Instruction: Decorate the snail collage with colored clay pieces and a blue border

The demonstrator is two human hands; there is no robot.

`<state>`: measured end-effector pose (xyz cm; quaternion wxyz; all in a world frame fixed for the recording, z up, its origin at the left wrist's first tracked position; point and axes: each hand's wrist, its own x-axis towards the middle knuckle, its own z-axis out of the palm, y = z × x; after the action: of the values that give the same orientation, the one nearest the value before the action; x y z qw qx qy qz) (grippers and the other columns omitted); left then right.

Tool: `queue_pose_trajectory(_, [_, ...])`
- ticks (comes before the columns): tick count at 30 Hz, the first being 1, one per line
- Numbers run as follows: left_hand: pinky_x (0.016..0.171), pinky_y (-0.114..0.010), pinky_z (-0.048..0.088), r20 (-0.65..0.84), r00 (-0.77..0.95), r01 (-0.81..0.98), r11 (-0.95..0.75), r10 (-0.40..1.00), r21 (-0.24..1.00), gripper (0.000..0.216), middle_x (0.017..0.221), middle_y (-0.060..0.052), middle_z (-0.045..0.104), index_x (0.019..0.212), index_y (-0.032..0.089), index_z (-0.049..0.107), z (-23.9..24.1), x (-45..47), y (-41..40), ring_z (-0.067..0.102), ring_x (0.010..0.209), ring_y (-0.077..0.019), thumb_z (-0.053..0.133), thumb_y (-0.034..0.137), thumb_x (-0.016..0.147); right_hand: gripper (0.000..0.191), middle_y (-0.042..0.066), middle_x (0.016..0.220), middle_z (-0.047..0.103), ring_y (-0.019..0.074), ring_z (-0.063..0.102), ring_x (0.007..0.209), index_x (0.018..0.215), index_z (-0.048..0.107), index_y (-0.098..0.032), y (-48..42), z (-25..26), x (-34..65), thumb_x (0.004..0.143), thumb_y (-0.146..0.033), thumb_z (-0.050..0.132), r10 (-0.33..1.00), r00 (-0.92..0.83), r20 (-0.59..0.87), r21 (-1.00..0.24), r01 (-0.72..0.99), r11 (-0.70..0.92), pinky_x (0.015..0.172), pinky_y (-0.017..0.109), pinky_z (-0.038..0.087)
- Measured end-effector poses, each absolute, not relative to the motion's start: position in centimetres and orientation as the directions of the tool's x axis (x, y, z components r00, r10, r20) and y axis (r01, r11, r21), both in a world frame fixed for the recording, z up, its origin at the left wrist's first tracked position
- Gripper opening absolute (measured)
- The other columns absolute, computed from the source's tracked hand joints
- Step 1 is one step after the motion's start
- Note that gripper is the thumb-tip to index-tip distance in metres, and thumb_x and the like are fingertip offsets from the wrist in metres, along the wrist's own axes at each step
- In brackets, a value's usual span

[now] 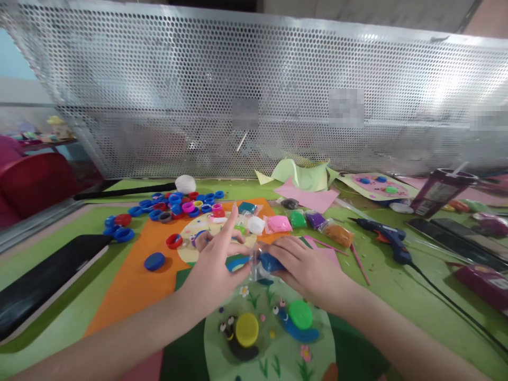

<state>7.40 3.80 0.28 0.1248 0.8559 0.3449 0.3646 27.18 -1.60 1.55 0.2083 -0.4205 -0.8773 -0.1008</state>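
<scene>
My right hand [304,264] is closed on a small clear bag of blue clay [264,262], holding it over the craft sheet. My left hand [216,262] meets the bag from the left, thumb and a finger pinching at its edge while the other fingers stick up. Just below the hands lies a pale green paper [278,349] with two snail figures, one with a yellow bottle cap [246,329] and one with a green cap [300,314]. More clay bags, pink [279,223], green [297,218], purple [316,219] and brown [338,234], lie beyond the hands.
Several blue, red and pink bottle caps [174,207] are scattered on the orange sheet [135,275] at left. A black tablet [43,280] lies at far left. A blue glue gun [387,236] with its cable lies at right, near a dark cup [438,191]. A perforated metal screen [254,90] closes the back.
</scene>
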Motion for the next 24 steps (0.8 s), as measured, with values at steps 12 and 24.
queue_pose_trajectory(12, [0.092, -0.04, 0.039, 0.333, 0.452, 0.346, -0.507, 0.827, 0.79, 0.077, 0.084, 0.001, 0.069, 0.142, 0.022, 0.014, 1.1, 6.8, 6.0, 0.054, 0.108, -0.0237, 0.059, 0.031, 0.081, 0.043, 0.011, 0.114, 0.061, 0.0234, 0.056, 0.105, 0.128, 0.045, -0.013, -0.7, 1.8, 30.3, 0.087, -0.024, 0.053, 0.932, -0.169, 0.319, 0.12, 0.983, 0.137, 0.087, 0.037, 0.05])
queue_pose_trajectory(24, [0.085, -0.036, 0.043, 0.249, 0.658, 0.297, -0.549, 0.711, 0.782, 0.056, 0.089, -0.001, 0.069, 0.136, 0.026, 0.032, -1.1, 7.0, 7.2, 0.06, 0.096, -0.0212, 0.054, 0.023, 0.084, 0.036, 0.014, 0.119, 0.059, 0.0331, 0.048, 0.111, 0.117, 0.056, -0.012, -0.3, -1.0, 30.3, 0.086, -0.027, 0.048, 0.9, -0.092, 0.426, 0.185, 0.983, 0.013, 0.095, 0.053, 0.032])
